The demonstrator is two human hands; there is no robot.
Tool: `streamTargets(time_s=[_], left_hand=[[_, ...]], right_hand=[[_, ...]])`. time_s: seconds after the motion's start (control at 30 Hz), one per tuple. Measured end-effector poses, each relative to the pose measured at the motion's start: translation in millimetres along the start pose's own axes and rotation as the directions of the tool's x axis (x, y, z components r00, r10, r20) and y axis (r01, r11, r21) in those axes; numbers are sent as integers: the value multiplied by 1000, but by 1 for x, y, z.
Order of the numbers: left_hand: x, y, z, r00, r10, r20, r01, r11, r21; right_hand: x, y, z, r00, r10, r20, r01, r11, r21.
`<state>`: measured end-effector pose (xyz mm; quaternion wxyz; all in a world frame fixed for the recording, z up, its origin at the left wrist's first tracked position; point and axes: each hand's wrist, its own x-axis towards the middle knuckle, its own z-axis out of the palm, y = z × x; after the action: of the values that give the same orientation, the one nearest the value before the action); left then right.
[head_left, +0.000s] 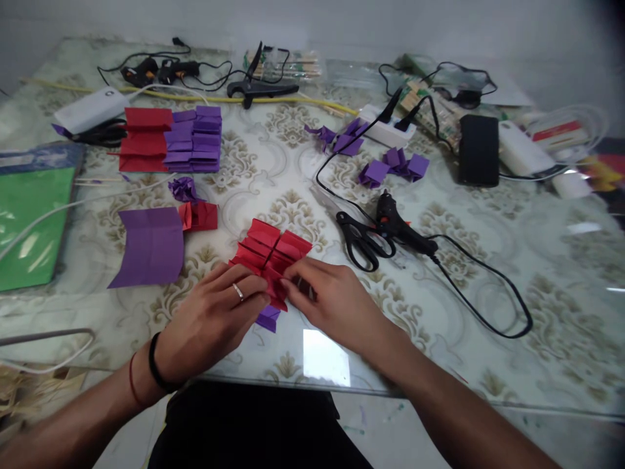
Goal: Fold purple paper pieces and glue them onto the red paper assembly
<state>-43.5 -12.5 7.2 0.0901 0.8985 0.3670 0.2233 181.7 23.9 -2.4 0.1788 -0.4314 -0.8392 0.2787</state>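
Observation:
Near the table's front edge lies a group of folded red paper pieces (266, 244), set side by side with narrow gaps between them. A bit of folded purple paper (267, 318) shows below the red ones. My left hand (219, 312) rests over their left side, fingers bent and closed on the red paper. From the right, my right hand (332, 296) pinches the red paper's edge between thumb and fingers. To the left are a creased purple sheet (151, 246), a small red folded piece (200, 216) and a crumpled purple paper (184, 189).
Black scissors (364, 241) and a corded glue gun (405, 225) lie to the right. Further back are stacked red and purple folded papers (193, 140), a white power strip (388, 127), black pliers-like clamps (256, 85) and a black phone-shaped object (479, 150). A green paper pack (34, 225) sits at left.

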Motion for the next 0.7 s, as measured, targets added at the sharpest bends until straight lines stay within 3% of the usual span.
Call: streamTargets(time_s=[0.27, 0.37, 0.53, 0.7], left_hand=[[-17, -4, 0, 997, 35, 63, -34, 999, -17], [-17, -3, 0, 999, 27, 32, -28, 999, 23], [-13, -1, 7, 997, -43, -62, 47, 997, 69], [-15, -1, 18, 973, -214, -88, 216, 976, 15]], right_hand=[[0, 4, -4, 993, -56, -104, 54, 998, -22], [-1, 4, -4, 992, -61, -110, 59, 998, -28], [-4, -5, -3, 994, -104, -36, 104, 995, -14], [-4, -15, 11, 992, -122, 37, 127, 963, -237]])
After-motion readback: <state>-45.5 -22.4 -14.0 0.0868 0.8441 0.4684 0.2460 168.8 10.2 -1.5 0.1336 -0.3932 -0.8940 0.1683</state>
